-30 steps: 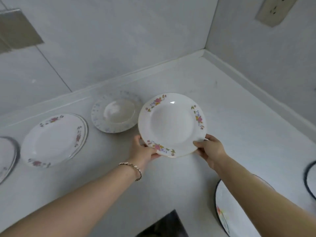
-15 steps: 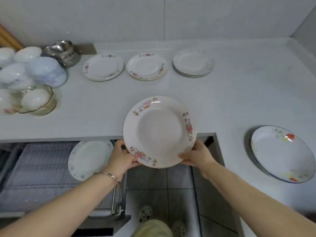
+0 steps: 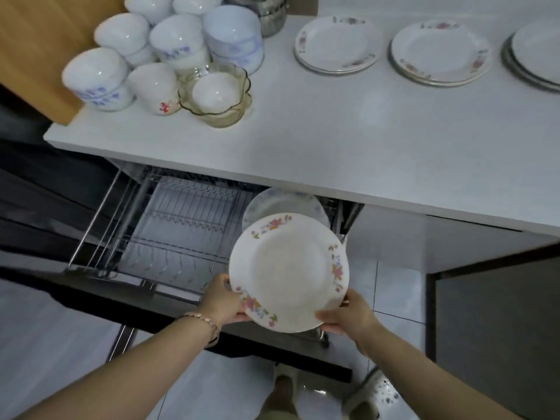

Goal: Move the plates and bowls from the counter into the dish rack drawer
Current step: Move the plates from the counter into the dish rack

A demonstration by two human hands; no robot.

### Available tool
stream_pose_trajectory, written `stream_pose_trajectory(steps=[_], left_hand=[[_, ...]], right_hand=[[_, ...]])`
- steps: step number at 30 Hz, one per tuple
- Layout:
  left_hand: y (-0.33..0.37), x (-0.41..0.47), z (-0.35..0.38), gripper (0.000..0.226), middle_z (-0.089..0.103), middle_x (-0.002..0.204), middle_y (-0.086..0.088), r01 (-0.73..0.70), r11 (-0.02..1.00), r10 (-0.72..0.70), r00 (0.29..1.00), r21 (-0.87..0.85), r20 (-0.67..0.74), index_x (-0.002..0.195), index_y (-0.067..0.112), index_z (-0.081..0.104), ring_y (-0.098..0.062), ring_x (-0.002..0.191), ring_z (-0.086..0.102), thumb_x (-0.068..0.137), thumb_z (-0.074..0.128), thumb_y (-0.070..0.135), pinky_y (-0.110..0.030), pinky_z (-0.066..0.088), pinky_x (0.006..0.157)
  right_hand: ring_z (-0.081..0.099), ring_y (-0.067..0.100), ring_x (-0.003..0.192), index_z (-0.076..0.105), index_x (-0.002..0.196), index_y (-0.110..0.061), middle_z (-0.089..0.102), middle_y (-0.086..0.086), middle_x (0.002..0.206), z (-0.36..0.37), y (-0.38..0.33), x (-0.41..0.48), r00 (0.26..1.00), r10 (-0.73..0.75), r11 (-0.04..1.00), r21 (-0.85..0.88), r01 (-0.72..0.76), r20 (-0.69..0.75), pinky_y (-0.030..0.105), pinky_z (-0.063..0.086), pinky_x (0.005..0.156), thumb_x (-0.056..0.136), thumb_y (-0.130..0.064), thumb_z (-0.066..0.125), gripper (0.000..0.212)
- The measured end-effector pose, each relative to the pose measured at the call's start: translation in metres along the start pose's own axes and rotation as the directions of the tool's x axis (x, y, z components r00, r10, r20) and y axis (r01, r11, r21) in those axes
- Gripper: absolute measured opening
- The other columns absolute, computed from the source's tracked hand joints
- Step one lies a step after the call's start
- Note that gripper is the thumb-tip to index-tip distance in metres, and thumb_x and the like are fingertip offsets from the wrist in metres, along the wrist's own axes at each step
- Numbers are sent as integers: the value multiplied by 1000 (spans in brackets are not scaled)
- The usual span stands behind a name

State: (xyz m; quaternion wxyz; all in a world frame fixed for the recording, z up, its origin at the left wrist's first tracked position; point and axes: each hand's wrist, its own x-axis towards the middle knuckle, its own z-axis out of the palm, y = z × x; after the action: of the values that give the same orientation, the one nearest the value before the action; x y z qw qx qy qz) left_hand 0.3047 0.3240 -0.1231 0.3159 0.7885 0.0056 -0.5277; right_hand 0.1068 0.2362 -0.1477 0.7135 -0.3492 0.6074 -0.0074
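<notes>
The left hand (image 3: 222, 301) and right hand (image 3: 348, 316) each pinch the near rim of 1 floral plate (image 3: 288, 271), 1 at either side, probably to keep it steady and tilted for slotting upright. It hangs over the right end of the open rack (image 3: 169, 225), just in front of 1 racked plate (image 3: 281, 204) standing there. Upturned bowls (image 3: 169, 50) and 3 plate stacks (image 3: 336, 43) wait on the table (image 3: 333, 140) above.

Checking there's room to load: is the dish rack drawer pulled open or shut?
Open. The dish rack drawer sticks out from under the counter, wire rack exposed, one plate already inside.
</notes>
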Motion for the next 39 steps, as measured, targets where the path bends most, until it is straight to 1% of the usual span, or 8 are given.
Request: stream_pose_trajectory(steps=[7,10,13,18,24,30,34,39], left_hand=[[24,109,-18,43,62,120,-16,67,993,-71,997,95,33,115,4,51,-34,106,64,78,66,-12,-41,58,77],[34,143,-13,29,68,112,-16,93,988,-99,994,127,43,108,0,63,-27,86,68,80,64,-10,-35,61,62],[39,166,-7,22,70,105,-16,95,989,-99,995,113,28,99,3,65,-23,72,66,83,59,-10,-29,58,44],[35,192,1,26,67,112,-16,-46,960,71,994,275,-83,110,-1,61,-33,100,66,84,57,-3,-46,57,84],[39,194,13,44,63,120,-8,-163,952,195,976,260,-102,127,14,53,-29,109,61,88,52,-6,-38,54,92],[41,193,13,56,58,131,-10,-202,900,229,973,387,-25,142,16,38,-28,114,59,89,47,-4,-39,49,100],[48,187,10,62,53,134,-14,-167,795,134,986,583,101,149,14,13,-12,72,56,95,41,6,-26,51,65],[67,143,24,49,42,138,-22,-185,593,120,983,784,141,138,0,30,-35,121,50,92,43,11,-38,45,101]], right_hand=[[65,40,93,51,118,5,61,22,107,56,-9,78,968,87,995,65,-73,-234,48,55,87,73,9,71,50],[63,29,73,47,128,-2,58,17,105,61,-18,103,960,127,983,163,-88,-251,38,57,80,76,10,68,57],[66,34,85,46,134,-7,58,20,124,64,-24,125,933,124,985,156,-75,-337,35,56,81,75,8,69,65],[69,30,82,55,127,-7,67,13,98,79,-20,145,863,52,996,-39,-83,-502,33,58,62,73,3,67,56],[56,24,74,64,107,-2,69,15,96,85,-27,159,790,6,979,-155,-129,-614,16,32,45,75,-9,69,33],[52,22,71,63,104,-4,70,13,96,82,-24,162,795,-74,956,-271,-116,-602,15,26,43,78,-15,69,29],[52,11,54,63,108,-5,71,13,98,72,-21,151,867,-126,918,-387,-83,-483,13,37,40,83,-15,65,27],[60,19,98,54,128,-2,63,15,123,38,-26,113,973,-30,812,-574,-110,-228,27,48,86,88,-20,60,44]])
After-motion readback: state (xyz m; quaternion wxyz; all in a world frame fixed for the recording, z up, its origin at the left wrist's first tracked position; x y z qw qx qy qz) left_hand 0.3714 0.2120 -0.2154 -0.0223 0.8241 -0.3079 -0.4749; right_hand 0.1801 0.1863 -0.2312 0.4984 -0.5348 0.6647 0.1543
